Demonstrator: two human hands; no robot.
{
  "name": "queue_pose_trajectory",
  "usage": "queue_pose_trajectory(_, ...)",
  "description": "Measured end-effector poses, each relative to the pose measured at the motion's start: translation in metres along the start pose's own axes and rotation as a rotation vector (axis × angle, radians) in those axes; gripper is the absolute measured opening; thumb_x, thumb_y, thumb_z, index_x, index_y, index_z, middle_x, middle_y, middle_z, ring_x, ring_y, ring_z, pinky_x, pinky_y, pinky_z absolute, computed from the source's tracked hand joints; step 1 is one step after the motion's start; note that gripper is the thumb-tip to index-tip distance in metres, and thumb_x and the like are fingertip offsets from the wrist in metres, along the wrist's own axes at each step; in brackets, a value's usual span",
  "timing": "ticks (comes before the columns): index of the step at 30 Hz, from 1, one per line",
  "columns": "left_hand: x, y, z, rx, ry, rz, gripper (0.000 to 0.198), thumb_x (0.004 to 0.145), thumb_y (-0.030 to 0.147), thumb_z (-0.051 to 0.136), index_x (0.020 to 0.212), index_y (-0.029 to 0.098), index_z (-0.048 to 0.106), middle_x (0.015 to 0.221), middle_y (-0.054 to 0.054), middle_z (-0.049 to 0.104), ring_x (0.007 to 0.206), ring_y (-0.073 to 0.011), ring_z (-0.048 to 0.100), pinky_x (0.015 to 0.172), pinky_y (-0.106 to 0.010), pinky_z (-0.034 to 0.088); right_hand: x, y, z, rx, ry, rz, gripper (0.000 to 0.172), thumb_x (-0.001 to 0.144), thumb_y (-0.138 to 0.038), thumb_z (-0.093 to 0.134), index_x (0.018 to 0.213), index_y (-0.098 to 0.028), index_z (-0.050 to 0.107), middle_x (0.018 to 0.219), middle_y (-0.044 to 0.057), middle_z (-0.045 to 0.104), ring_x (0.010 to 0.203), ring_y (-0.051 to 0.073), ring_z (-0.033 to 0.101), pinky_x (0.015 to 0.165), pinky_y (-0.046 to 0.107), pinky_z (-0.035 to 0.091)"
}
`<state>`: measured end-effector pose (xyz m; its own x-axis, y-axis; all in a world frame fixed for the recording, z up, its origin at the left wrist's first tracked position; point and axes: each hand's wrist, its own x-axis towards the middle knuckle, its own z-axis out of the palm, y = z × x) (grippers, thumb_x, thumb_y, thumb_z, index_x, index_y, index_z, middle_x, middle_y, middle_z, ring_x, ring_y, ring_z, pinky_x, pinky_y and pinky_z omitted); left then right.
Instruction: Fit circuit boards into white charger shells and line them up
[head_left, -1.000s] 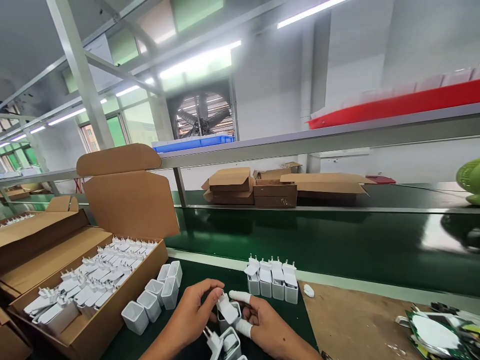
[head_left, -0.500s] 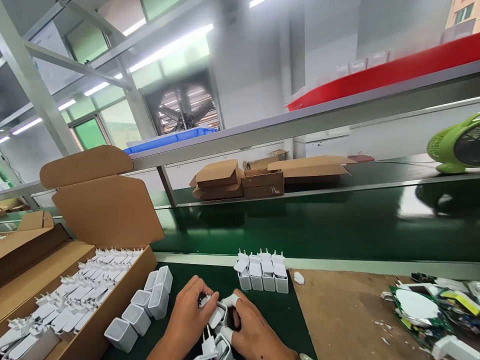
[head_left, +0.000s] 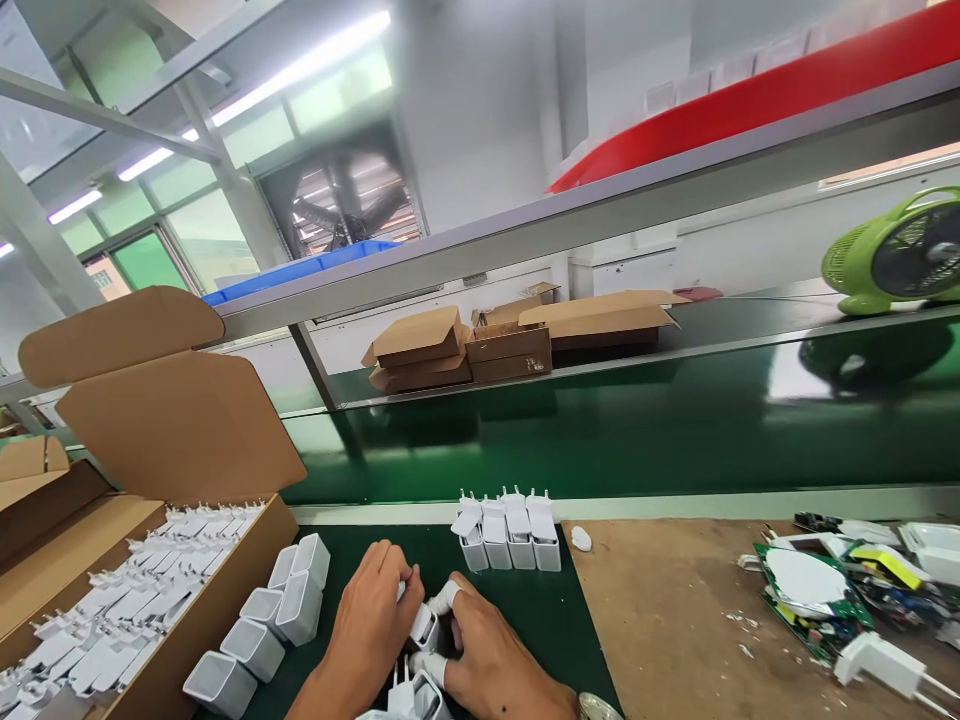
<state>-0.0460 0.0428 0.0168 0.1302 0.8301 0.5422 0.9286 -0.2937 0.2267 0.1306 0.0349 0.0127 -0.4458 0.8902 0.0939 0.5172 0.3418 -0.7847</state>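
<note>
My left hand [head_left: 371,625] and my right hand [head_left: 491,660] meet at the bottom centre, both pinched on a white charger part [head_left: 424,628]. White finger cots cover two right fingers. A white plug piece [head_left: 403,692] stands just below the hands. A row of assembled white chargers [head_left: 506,530] stands beyond my fingers on the green mat. Several empty white shells [head_left: 259,625] lie to the left of my left hand.
An open cardboard box [head_left: 225,590] full of white plug parts sits at the left. A green conveyor belt [head_left: 637,440] runs behind. Circuit boards and scraps [head_left: 832,580] lie on the brown board at right. Cardboard boxes [head_left: 510,340] and a green fan [head_left: 892,250] stand beyond the belt.
My hands closed together around the white part and pressed it down. The view swung right and tilted, bringing the fan and the scraps at right further into view.
</note>
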Motion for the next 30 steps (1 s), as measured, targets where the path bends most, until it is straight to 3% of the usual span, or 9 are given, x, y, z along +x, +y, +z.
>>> queue_pose_trajectory(6,-0.002,0.008,0.0,-0.028,-0.072,-0.058,0.023,0.103,0.03,0.05,0.08,0.028,0.054,0.085,-0.004,0.061,0.083,-0.0231,0.061,0.063,-0.029,0.044,-0.001,-0.002,0.0,0.006,0.014,0.017,0.034,0.07,-0.01,0.062,0.076,-0.026,0.032,0.091,-0.001,0.048,0.077,0.016,0.044,0.07,0.031,0.033)
queue_pose_trajectory(12,-0.002,0.017,-0.032,-0.203,-0.278,-0.044,0.022,0.103,0.045,0.057,0.108,0.026,0.067,0.1,-0.002,0.063,0.083,-0.0189,0.067,0.074,-0.029,0.052,-0.004,0.0,0.001,0.039,0.024,-0.035,0.03,0.074,-0.01,0.063,0.08,-0.025,0.038,0.095,0.0,0.052,0.083,0.017,0.05,0.075,0.031,0.037)
queue_pose_trajectory(15,-0.004,0.012,-0.049,-0.361,-0.49,-0.1,0.044,0.091,0.045,0.073,0.13,0.026,0.064,0.116,-0.005,0.06,0.088,-0.0198,0.065,0.077,-0.031,0.054,-0.005,0.001,0.0,0.075,0.03,-0.056,0.03,0.071,-0.006,0.062,0.079,-0.024,0.04,0.093,-0.001,0.051,0.08,0.016,0.049,0.073,0.03,0.037)
queue_pose_trajectory(17,-0.003,0.006,-0.054,-0.409,-0.557,-0.15,0.059,0.086,0.037,0.075,0.141,0.026,0.059,0.123,-0.007,0.06,0.09,-0.0202,0.064,0.081,-0.032,0.055,-0.005,0.001,0.0,0.104,0.041,-0.065,0.027,0.071,-0.008,0.065,0.079,-0.023,0.044,0.09,-0.003,0.05,0.078,0.016,0.048,0.072,0.03,0.036)
queue_pose_trajectory(20,0.009,-0.006,-0.051,-0.44,-0.499,-0.223,0.074,0.08,0.025,0.071,0.151,0.025,0.052,0.135,-0.01,0.062,0.098,-0.0225,0.063,0.095,-0.038,0.053,-0.005,0.004,0.002,0.16,0.069,-0.058,0.028,0.071,-0.009,0.069,0.091,-0.021,0.055,0.09,-0.003,0.05,0.077,0.016,0.047,0.073,0.03,0.039)
queue_pose_trajectory(23,0.03,-0.012,-0.035,-0.494,-0.437,-0.262,0.081,0.074,0.021,0.073,0.152,0.02,0.052,0.141,-0.013,0.061,0.102,-0.0259,0.064,0.102,-0.045,0.051,-0.002,0.009,0.004,0.224,0.101,-0.033,0.031,0.078,-0.007,0.066,0.105,-0.019,0.058,0.091,-0.003,0.052,0.077,0.015,0.049,0.077,0.031,0.043)
queue_pose_trajectory(27,0.056,-0.004,-0.01,-0.61,-0.423,-0.236,0.083,0.071,0.022,0.078,0.15,0.018,0.051,0.142,-0.017,0.061,0.114,-0.0288,0.065,0.098,-0.042,0.055,0.005,0.014,0.005,0.335,0.073,-0.005,0.015,0.086,-0.011,0.063,0.099,-0.017,0.061,0.083,-0.003,0.055,0.07,0.013,0.048,0.071,0.028,0.044)
queue_pose_trajectory(30,0.06,0.005,-0.01,-0.667,-0.357,-0.226,0.084,0.078,0.033,0.078,0.153,0.016,0.045,0.152,-0.021,0.051,0.132,-0.0323,0.056,0.1,-0.042,0.055,0.004,0.012,0.002,0.422,0.01,-0.004,0.006,0.086,-0.014,0.064,0.092,-0.015,0.064,0.079,-0.002,0.057,0.071,0.012,0.049,0.07,0.025,0.043)
